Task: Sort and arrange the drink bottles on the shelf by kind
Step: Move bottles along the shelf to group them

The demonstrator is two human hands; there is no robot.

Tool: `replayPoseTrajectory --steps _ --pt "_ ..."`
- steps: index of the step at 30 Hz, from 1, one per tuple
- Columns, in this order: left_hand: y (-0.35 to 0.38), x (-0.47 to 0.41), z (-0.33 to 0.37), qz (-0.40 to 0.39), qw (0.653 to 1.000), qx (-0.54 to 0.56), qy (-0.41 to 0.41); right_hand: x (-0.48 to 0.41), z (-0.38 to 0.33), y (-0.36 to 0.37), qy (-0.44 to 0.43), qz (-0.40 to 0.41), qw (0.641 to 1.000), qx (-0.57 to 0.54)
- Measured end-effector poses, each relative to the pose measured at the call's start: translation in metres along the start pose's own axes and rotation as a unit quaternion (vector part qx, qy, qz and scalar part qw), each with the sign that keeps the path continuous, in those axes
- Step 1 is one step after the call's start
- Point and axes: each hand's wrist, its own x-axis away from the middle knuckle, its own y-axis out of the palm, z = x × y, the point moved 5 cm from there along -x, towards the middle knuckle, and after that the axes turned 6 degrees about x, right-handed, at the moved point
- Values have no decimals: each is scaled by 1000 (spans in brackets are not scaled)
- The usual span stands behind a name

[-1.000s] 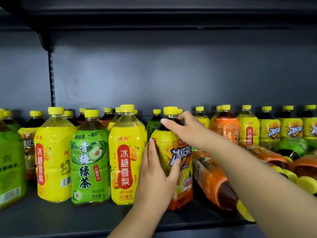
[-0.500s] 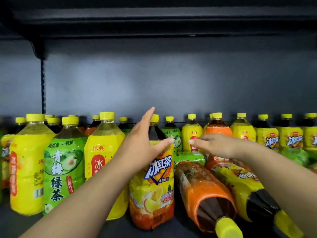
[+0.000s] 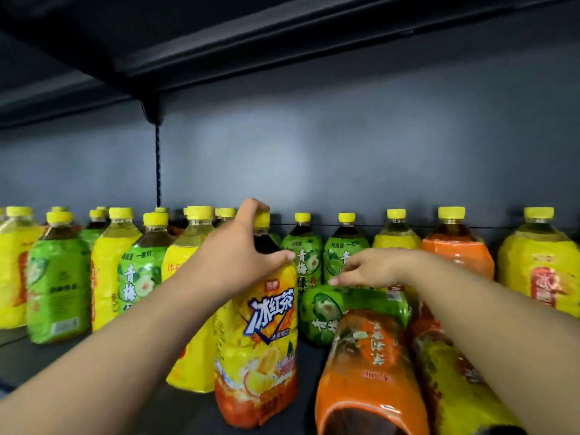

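Left hand [image 3: 241,255] is wrapped around the shoulder of the upright iced-tea bottle [image 3: 263,334] at the shelf [image 3: 62,365] front; right hand [image 3: 373,266], fingers loosely spread, is held over a toppled green bottle [image 3: 329,309] just beside it.

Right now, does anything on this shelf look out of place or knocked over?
Yes. Right of the upright iced tea bottle, three bottles lie on their sides: a green one, an orange one and a yellow-labelled one, piled together.
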Motion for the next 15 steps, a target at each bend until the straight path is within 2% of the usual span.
replayPoseTrajectory --steps 4,9,15 --pt "-2 -12 5 3 999 -45 -11 -24 -7 17 -13 -23 999 -37" --pt "-3 -11 1 16 999 49 -5 -46 -12 24 -1 -41 999 -7" --pt "2 -12 -8 16 989 145 6 -65 -17 44 16 -49 998 -27"
